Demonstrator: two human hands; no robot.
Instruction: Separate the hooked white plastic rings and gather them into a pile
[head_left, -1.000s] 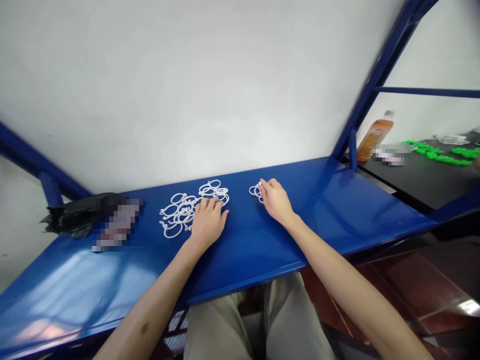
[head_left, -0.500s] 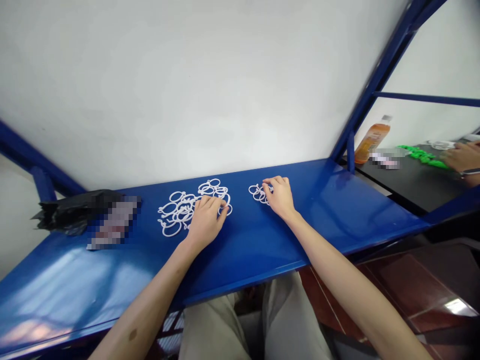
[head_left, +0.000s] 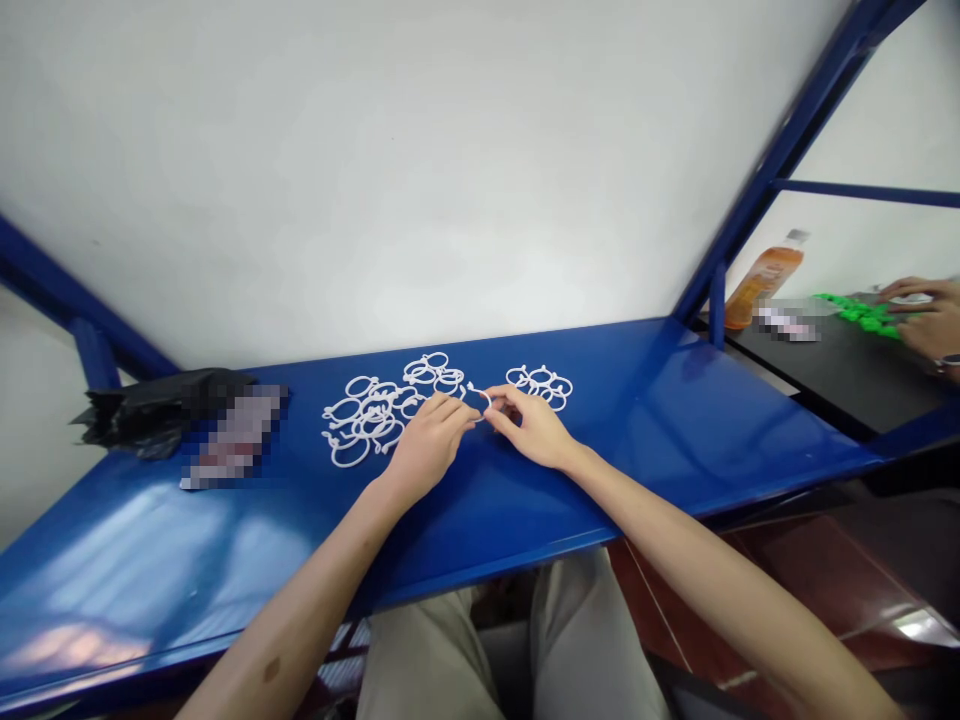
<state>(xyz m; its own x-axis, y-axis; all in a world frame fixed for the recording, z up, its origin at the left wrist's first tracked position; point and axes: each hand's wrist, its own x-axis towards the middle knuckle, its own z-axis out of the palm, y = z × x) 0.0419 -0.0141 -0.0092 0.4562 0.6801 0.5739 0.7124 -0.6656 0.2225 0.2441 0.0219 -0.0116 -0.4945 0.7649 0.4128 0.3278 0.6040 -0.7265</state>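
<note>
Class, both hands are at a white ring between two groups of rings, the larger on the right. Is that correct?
Not quite: the head view shows the larger group on the left, the smaller group on the right. The left hand and right hand are indeed at a white ring between them.

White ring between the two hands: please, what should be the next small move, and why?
Perhaps the left hand and right hand should gently bring the ends of the white ring together. Both hands hold it and one end appears free, while rings in the small group on the right look closed. Its other end cannot be seen clearly.
</note>
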